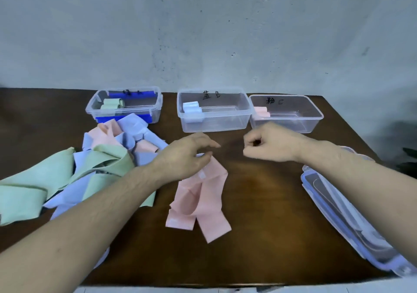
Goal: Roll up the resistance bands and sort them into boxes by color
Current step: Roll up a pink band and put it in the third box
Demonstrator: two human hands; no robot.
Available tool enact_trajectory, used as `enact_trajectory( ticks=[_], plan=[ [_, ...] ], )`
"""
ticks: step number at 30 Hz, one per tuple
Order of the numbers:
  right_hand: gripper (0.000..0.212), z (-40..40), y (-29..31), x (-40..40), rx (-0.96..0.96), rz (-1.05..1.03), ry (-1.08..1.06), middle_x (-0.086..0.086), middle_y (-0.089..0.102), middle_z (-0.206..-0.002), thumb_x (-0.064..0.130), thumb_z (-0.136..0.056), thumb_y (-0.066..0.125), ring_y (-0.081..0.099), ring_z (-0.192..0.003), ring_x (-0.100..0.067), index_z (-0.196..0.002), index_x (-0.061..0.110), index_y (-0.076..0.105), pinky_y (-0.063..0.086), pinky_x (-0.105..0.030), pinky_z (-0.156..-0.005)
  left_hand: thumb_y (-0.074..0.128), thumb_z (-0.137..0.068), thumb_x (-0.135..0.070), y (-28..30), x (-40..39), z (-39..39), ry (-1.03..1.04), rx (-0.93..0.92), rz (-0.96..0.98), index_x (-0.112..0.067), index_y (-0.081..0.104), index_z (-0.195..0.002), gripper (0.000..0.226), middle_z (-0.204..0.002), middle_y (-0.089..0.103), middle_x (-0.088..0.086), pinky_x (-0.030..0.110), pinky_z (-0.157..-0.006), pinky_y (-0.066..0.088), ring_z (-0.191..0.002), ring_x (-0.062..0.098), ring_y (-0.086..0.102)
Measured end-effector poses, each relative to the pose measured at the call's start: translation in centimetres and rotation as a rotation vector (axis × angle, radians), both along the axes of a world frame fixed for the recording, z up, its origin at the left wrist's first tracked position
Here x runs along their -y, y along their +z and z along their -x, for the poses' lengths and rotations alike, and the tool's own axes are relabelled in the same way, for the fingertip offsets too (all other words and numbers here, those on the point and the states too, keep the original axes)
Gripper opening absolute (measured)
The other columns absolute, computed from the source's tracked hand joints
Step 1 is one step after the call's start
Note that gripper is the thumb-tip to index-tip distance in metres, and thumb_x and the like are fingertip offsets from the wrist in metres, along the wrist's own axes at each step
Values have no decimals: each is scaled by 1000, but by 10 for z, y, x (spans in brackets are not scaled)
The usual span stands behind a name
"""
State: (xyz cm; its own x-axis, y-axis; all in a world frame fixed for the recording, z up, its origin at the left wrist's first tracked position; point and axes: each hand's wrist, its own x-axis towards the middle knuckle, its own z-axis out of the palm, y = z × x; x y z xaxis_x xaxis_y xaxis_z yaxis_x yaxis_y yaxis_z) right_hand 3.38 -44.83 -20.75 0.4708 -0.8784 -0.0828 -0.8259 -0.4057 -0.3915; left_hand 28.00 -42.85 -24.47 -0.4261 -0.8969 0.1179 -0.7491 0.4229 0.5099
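A pink band (200,200) lies unrolled and crumpled at the table's centre. My left hand (187,155) pinches its far end. My right hand (268,143) hovers to the right as a loose fist with nothing in it. A heap of green, blue and pink bands (97,164) covers the left side. At the back stand three clear boxes: the left box (158,103) holds rolled green bands (111,103), the middle box (225,123) holds a rolled blue band (191,108), the right box (313,121) holds a rolled pink band (260,112).
Clear box lids (352,222) are stacked along the right edge of the brown table (266,202). A grey wall rises directly behind the boxes. The table's front edge runs near the bottom of the view.
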Motion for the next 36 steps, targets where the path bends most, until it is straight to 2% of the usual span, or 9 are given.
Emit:
enact_trajectory(
  ticks=[4, 7, 9, 12, 16, 21, 24, 28, 36],
  plan=[
    [45, -20, -9, -20, 0, 46, 27, -13, 48, -62, 35, -88, 64, 36, -52, -13, -58, 9, 45, 38, -33, -56, 57, -97, -24, -10, -29, -14, 34, -12, -24, -33, 64, -124, 29, -118, 52, -21, 1, -75, 37, -101, -2, 52],
    [38, -29, -14, -31, -22, 31, 14, 5, 57, -67, 54, -87, 67, 47, -58, -8, -72, 21, 55, 42, -30, -58, 59, -95, -26, -17, -45, -23, 62, -47, -43, -35, 64, -118, 25, -114, 50, -24, 7, -78, 43, -98, -1, 55],
    [27, -34, -18, -37, -51, 48, 38, 14, 61, -91, 56, -85, 68, 54, -73, -3, -97, 34, 59, 41, -21, -63, 61, -94, -29, -21, -53, -27, 75, -42, -72, -37, 62, -115, 23, -111, 50, -22, 22, -82, 51, -94, 2, 59],
    [53, -42, -27, -40, -45, 40, 61, 19, 50, -126, 46, -87, 70, 49, -85, 14, -135, 43, 48, 35, -10, -73, 62, -91, -34, -26, -61, -31, 103, 1, -107, -38, 58, -115, 24, -110, 51, -17, 28, -78, 52, -82, 0, 59],
    [75, -60, -38, -34, -69, 32, 88, 15, 39, -152, 36, -86, 71, 41, -129, -8, -149, 44, 31, 39, -29, -108, 63, -88, -34, -31, -63, -36, 187, 53, -129, -37, 52, -115, 29, -104, 50, -16, 28, -74, 49, -76, -3, 54],
    [56, -68, -48, -23, -68, -6, 106, 11, 55, -139, 31, -91, 65, 49, -119, -12, -143, 34, 46, 45, -32, -100, 62, -88, -38, -32, -58, -34, 240, 110, -208, -31, 44, -118, 36, -95, 52, -14, 29, -68, 43, -79, 9, 54],
    [29, -61, -46, -20, 77, -29, 74, 14, 67, -115, 28, -93, 61, 59, -100, -6, -122, 32, 65, 52, -34, -88, 61, -87, -36, -32, -55, -33, 251, 100, -219, -32, 41, -124, 42, -88, 55, -14, 31, -70, 47, -80, 10, 57],
    [13, -52, -42, -22, 111, -15, 33, 15, 68, -90, 26, -95, 56, 61, -85, -7, -98, 28, 69, 54, -37, -77, 59, -88, -37, -30, -54, -30, 261, 132, -206, -33, 40, -130, 46, -85, 53, -15, 30, -68, 46, -78, 9, 55],
    [18, -39, -28, -32, 343, -49, -113, 10, 68, -100, 29, -104, 49, 62, -94, -11, -103, 24, 66, 50, -31, -83, 59, -93, -42, -12, -53, -21, 235, 111, -198, -38, 42, -138, 48, -96, 49, -13, 28, -80, 53, -87, 8, 58]
  ],
)
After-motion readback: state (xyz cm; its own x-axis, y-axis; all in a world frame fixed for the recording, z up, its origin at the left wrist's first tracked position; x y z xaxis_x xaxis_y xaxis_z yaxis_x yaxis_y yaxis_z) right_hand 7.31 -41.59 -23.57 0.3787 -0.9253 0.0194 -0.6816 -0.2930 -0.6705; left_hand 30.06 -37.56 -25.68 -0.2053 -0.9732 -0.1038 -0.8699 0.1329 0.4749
